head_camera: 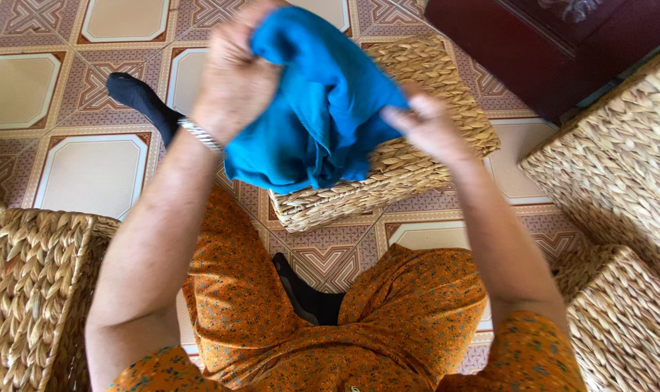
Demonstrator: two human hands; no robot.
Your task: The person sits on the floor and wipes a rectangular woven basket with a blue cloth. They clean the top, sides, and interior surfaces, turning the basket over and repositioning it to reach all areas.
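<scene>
A bunched bright blue cloth (323, 109) hangs in the air in front of me. My left hand (232, 76), with a silver bracelet at the wrist, grips its upper left part. My right hand (428, 123) pinches its right edge. Both hands are blurred. The cloth hangs over a low woven straw stool (417, 170) on the tiled floor. My lap in orange patterned fabric (359, 319) fills the bottom of the view.
A woven basket (32, 290) stands at my lower left. Woven furniture (620, 160) and another woven piece (620, 319) stand at the right. A dark red cabinet (533, 43) is at the top right. A foot in a black sock (137, 98) rests on the floor.
</scene>
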